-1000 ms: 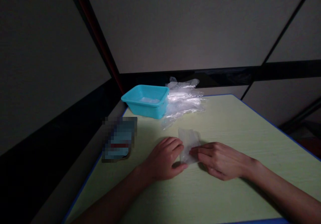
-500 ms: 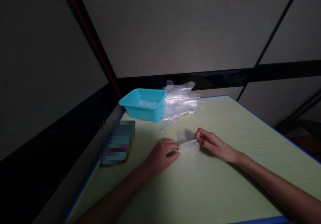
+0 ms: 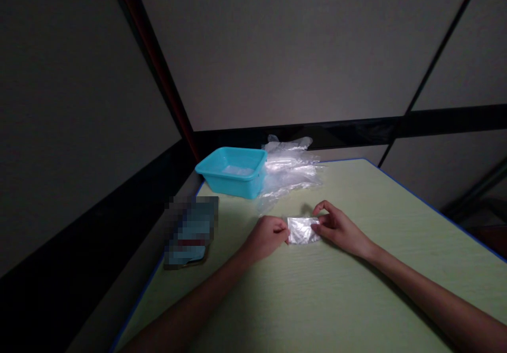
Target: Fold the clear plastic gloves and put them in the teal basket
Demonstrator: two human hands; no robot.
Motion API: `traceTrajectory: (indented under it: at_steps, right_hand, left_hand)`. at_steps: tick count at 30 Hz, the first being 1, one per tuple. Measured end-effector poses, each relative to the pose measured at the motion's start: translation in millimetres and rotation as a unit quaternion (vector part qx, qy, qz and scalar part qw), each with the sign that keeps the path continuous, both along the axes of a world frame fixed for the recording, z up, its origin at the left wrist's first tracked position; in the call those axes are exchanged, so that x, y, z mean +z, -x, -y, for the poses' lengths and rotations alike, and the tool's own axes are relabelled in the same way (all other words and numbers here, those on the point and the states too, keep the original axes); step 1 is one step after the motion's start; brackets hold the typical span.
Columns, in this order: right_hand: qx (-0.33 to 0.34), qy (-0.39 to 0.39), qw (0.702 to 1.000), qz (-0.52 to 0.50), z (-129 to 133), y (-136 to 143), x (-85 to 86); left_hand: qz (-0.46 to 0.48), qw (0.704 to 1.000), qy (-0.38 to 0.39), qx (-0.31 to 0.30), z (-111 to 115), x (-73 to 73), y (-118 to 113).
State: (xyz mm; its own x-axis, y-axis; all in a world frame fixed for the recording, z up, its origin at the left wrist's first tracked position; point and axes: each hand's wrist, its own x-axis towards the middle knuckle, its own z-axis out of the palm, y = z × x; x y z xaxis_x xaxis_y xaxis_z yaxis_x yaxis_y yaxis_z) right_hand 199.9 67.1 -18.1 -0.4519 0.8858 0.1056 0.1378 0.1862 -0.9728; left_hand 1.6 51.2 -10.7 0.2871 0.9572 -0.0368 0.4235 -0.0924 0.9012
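A small rectangle of folded clear plastic film (image 3: 301, 230) lies low over the table between my two hands, glossy and slightly creased. My left hand (image 3: 270, 235) pinches its left edge, thumb and fingers closed together. At the right edge is my right hand (image 3: 337, 228), its thumb on the film and the other fingers curled behind; the index finger arches up, apart from the film. Beyond my hands lies a loose pile of thin clear plastic gloves (image 3: 293, 168), with finger-like ends spreading to the right.
A turquoise plastic basket (image 3: 233, 187) stands at the back left, touching the pile, with some clear plastic inside. Nearer, by the left table edge, lies a blurred-out flat object, perhaps a phone (image 3: 194, 231). The pale green table (image 3: 317, 300) has blue edging; wall panels rise behind it.
The film, half raised with a flap before, is now a flatter, compact rectangle. My left fingers have closed on its left edge. My right index finger has lifted. The view has shifted slightly.
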Motion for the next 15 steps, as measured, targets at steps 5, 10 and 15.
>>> traceTrajectory:
  at_steps: [5, 10, 15]
  right_hand:
    - [-0.027, -0.02, 0.999, 0.007, -3, 4, -3.7]
    - [-0.046, -0.036, 0.998, 0.026, -4, 8, 0.6]
    - [-0.047, -0.038, 0.998, 0.026, -8, 10, 0.4]
  left_hand:
    - [-0.003, 1.0, 0.023, 0.012, -3, 0.0, -2]
    - [-0.014, 0.998, 0.054, 0.014, -6, 3.3, -1]
    - [-0.015, 0.995, 0.096, -0.002, -15, 8.3, 3]
